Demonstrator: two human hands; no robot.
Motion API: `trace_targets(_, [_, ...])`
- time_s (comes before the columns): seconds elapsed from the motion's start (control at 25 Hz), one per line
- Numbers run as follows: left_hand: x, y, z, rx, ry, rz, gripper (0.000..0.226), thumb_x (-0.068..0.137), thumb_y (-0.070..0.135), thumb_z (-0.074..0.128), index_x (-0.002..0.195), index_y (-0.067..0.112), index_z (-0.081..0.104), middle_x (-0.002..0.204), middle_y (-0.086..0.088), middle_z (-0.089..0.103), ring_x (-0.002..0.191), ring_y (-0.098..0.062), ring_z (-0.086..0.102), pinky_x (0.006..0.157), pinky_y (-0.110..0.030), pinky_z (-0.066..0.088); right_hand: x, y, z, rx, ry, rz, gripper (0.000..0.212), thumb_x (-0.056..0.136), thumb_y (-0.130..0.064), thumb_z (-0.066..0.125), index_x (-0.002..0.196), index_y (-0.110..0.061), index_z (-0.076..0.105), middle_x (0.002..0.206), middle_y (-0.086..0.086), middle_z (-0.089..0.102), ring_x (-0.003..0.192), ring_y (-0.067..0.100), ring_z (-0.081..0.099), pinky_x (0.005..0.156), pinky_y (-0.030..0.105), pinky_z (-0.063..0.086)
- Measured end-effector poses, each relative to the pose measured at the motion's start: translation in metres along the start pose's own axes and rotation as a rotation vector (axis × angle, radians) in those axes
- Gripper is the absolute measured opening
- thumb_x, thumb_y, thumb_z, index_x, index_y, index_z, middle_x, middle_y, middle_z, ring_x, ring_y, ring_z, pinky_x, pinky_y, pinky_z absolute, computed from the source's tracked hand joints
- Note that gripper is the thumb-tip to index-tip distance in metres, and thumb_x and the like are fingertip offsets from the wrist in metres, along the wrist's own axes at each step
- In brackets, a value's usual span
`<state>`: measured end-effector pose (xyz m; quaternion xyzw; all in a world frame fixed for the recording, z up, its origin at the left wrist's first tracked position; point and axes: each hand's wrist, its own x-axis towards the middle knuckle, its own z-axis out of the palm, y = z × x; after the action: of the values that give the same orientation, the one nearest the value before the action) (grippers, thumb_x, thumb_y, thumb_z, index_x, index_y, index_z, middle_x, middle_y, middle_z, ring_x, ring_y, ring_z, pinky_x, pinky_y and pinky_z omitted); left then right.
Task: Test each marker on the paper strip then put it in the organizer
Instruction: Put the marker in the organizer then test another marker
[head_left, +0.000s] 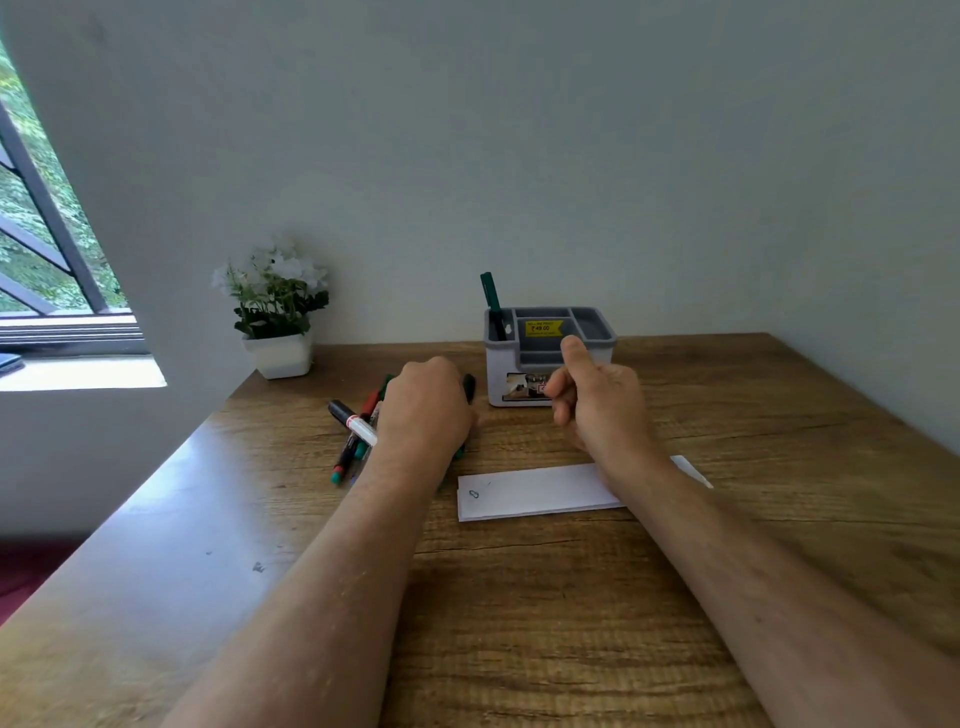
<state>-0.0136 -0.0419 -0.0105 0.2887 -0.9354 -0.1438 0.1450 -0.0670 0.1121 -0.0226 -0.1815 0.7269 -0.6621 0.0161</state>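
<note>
A white paper strip (535, 492) lies on the wooden desk (519, 597), with a small mark near its left end. Behind it stands a grey-and-white organizer (597, 349) holding one green marker (491, 301) upright in its left slot. A pile of several markers (353, 431) lies left of the strip. My left hand (426, 405) rests knuckles-up on that pile, fingers curled over markers; a dark marker tip (469, 387) pokes out past it. My right hand (597, 400) hovers in front of the organizer, fingers loosely curled, thumb up, holding nothing visible.
A white pot with white flowers (278, 312) stands at the desk's back left against the wall. A window and sill (62, 332) lie to the left. The desk's left edge runs diagonally toward the near left.
</note>
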Motion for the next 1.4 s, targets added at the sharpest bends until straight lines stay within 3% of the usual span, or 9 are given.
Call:
trace_targets(0.24, [-0.003, 0.005, -0.001, 0.074, -0.001, -0.015, 0.039, 0.079, 0.043, 0.077, 0.099, 0.011, 0.065, 0.08, -0.003, 0.055, 0.072, -0.019, 0.055, 0.063, -0.031, 0.047, 0.0, 0.003, 0.001, -0.036, -0.001, -0.013, 0.056, 0.1, -0.051, 0.041, 0.068, -0.013, 0.067, 0.051, 0.001, 0.057, 0.039, 0.004, 0.045, 0.05, 0.025, 0.035])
trace_targets(0.44, [-0.005, 0.006, -0.003, 0.008, 0.042, -0.044, 0.022, 0.085, 0.031, 0.071, 0.089, 0.01, 0.065, 0.079, -0.004, 0.062, 0.063, -0.016, 0.054, 0.058, -0.028, 0.045, 0.0, 0.004, 0.001, -0.054, -0.006, -0.026, 0.056, 0.1, -0.05, 0.04, 0.068, -0.013, 0.067, 0.051, 0.0, 0.057, 0.039, 0.003, 0.046, 0.049, 0.023, 0.036])
trace_targets(0.56, [-0.006, 0.005, -0.01, -0.14, 0.147, -0.069, 0.029, 0.083, 0.032, 0.071, 0.065, 0.012, 0.061, 0.063, -0.001, 0.058, 0.055, -0.014, 0.054, 0.054, -0.027, 0.045, -0.001, 0.004, 0.001, -0.067, -0.005, -0.061, 0.056, 0.1, -0.05, 0.04, 0.067, -0.013, 0.066, 0.051, 0.001, 0.057, 0.04, 0.004, 0.047, 0.05, 0.023, 0.037])
trace_targets(0.68, [-0.011, 0.008, -0.019, -0.383, 0.236, -0.055, 0.028, 0.083, 0.038, 0.069, 0.069, 0.014, 0.071, 0.066, 0.001, 0.069, 0.06, -0.012, 0.064, 0.057, -0.025, 0.052, -0.001, 0.005, 0.002, -0.038, 0.014, -0.085, 0.052, 0.099, -0.049, 0.044, 0.067, -0.015, 0.067, 0.052, 0.002, 0.057, 0.044, 0.008, 0.048, 0.05, 0.026, 0.039])
trace_targets(0.88, [-0.026, 0.023, -0.028, -0.682, 0.233, -0.002, 0.018, 0.083, 0.037, 0.07, 0.074, 0.022, 0.07, 0.067, 0.008, 0.069, 0.064, -0.002, 0.063, 0.055, -0.018, 0.044, -0.002, 0.003, -0.003, 0.085, 0.03, -0.134, 0.029, 0.099, -0.038, 0.053, 0.087, -0.016, 0.069, 0.064, 0.002, 0.065, 0.048, 0.007, 0.051, 0.044, 0.023, 0.04])
trace_targets(1.04, [-0.039, 0.039, -0.011, -0.681, 0.19, 0.097, 0.018, 0.08, 0.037, 0.073, 0.073, 0.022, 0.066, 0.067, 0.008, 0.068, 0.061, -0.003, 0.064, 0.055, -0.02, 0.052, -0.003, 0.001, -0.002, 0.132, -0.022, -0.147, 0.022, 0.096, -0.04, 0.057, 0.107, -0.025, 0.07, 0.087, -0.005, 0.075, 0.07, 0.009, 0.068, 0.059, 0.031, 0.057])
trace_targets(1.16, [-0.044, 0.049, -0.002, -0.604, 0.167, 0.172, 0.019, 0.08, 0.038, 0.072, 0.07, 0.023, 0.065, 0.065, 0.009, 0.067, 0.057, -0.001, 0.061, 0.052, -0.017, 0.047, -0.002, 0.0, -0.003, 0.17, -0.057, -0.161, 0.02, 0.096, -0.036, 0.057, 0.104, -0.026, 0.074, 0.09, -0.005, 0.077, 0.087, 0.01, 0.072, 0.075, 0.03, 0.059])
trace_targets(1.28, [-0.045, 0.05, 0.001, -0.595, 0.116, 0.208, 0.018, 0.081, 0.038, 0.073, 0.071, 0.024, 0.066, 0.065, 0.01, 0.067, 0.055, 0.002, 0.058, 0.05, -0.009, 0.04, 0.0, 0.0, -0.007, 0.163, -0.006, -0.126, 0.022, 0.097, -0.033, 0.056, 0.103, -0.022, 0.075, 0.084, -0.001, 0.075, 0.084, 0.014, 0.072, 0.075, 0.031, 0.059])
trace_targets(1.4, [-0.038, 0.044, 0.0, -0.662, 0.074, 0.229, 0.019, 0.079, 0.043, 0.076, 0.077, 0.025, 0.069, 0.068, 0.01, 0.069, 0.059, 0.002, 0.06, 0.055, -0.013, 0.046, 0.004, 0.004, -0.009, 0.117, 0.026, -0.103, 0.026, 0.101, -0.033, 0.049, 0.107, -0.022, 0.072, 0.07, 0.0, 0.064, 0.065, 0.016, 0.062, 0.059, 0.031, 0.054])
